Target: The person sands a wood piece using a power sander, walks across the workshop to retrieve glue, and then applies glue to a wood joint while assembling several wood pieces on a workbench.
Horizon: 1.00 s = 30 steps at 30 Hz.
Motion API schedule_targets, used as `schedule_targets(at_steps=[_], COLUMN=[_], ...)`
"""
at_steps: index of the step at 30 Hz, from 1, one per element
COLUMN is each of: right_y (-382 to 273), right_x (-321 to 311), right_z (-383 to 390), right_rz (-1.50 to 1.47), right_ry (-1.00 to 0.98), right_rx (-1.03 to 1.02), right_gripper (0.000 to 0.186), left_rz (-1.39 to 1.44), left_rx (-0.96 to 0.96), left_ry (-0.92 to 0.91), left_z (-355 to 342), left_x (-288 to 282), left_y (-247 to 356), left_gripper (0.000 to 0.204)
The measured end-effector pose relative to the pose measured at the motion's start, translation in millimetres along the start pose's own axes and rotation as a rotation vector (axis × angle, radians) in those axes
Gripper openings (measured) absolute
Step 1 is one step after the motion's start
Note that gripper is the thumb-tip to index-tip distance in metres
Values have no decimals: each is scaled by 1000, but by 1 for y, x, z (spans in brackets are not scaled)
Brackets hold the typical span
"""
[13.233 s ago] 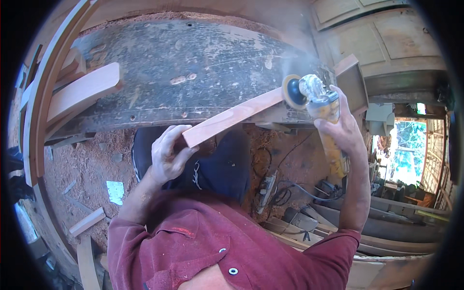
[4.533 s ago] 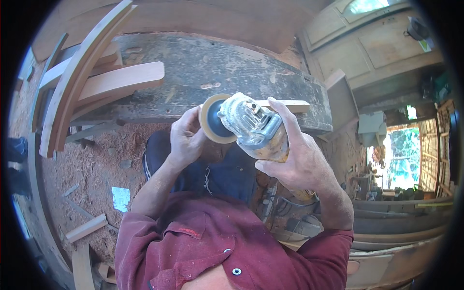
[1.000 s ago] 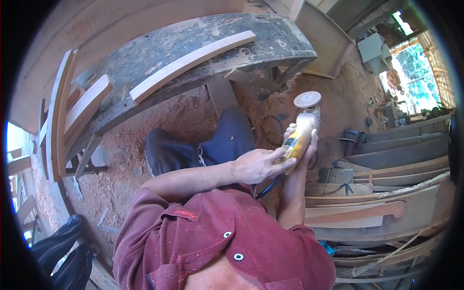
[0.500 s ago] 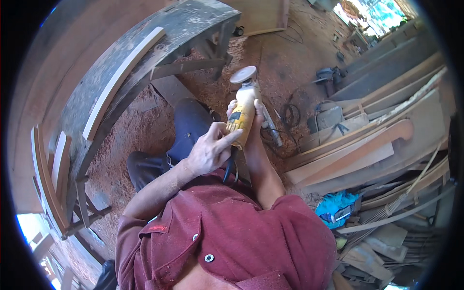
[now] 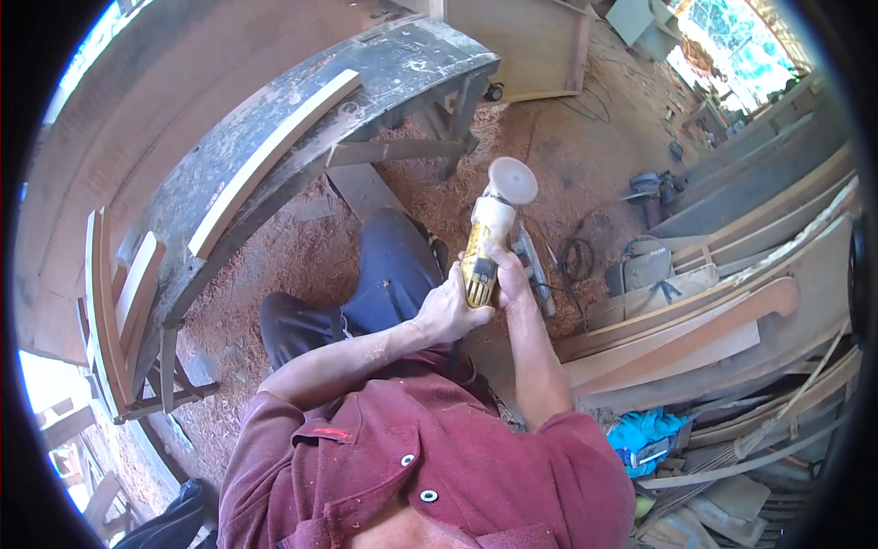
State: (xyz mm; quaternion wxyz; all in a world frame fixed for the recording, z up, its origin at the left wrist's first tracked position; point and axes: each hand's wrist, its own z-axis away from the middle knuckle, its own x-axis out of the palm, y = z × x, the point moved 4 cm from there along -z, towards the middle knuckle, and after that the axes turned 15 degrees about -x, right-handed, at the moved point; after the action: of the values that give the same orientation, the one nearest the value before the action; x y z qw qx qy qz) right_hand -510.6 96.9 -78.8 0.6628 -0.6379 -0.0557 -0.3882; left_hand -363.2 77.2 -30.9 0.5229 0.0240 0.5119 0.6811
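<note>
Currently, left hand [image 5: 446,311] and right hand [image 5: 513,277] curl closed round the grinder [image 5: 487,240], mid-frame; a slipped grip could drop its disc [image 5: 512,180] kneeward.

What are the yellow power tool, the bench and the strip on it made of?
Power tool: probably hard plastic, from its smooth, dusty yellow casing. Bench: likely wood; its dark, pale-scuffed top looks painted. Strip: apparently bare wood, given its pale tan faces.

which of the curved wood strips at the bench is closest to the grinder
The long pale strip lying alone on the workbench; the other strips cluster at the bench's left end, farther from the angle grinder.
</note>
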Motion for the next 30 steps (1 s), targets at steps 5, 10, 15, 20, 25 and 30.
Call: schedule_targets(at_steps=[5, 10, 15, 20, 25, 30], right_y=[16, -7, -37, -4, 47, 90], right_x=[-49, -96, -126, -164, -178, -201], right_z=[-14, 45, 166, 270, 328, 345], right_rz=[300, 241, 662, 835, 782, 905], right_ry=[306, 347, 520, 769, 801, 746], right_rx=[91, 128, -55, -107, 127, 276], right_gripper=[44, 42, 54, 54, 49, 54], left_rz=[-234, -415, -791, -1045, -833, -950], left_rx=[78, 522, 575, 27, 0, 147], left_ry=[58, -51, 859, 925, 810, 1058], left_z=[-26, 14, -28, -62, -34, -39], left_x=[32, -18, -215, -297, -290, -313], left_y=[-6, 58, 39, -7, 6, -32], left_gripper=[90, 81, 70, 84, 80, 73])
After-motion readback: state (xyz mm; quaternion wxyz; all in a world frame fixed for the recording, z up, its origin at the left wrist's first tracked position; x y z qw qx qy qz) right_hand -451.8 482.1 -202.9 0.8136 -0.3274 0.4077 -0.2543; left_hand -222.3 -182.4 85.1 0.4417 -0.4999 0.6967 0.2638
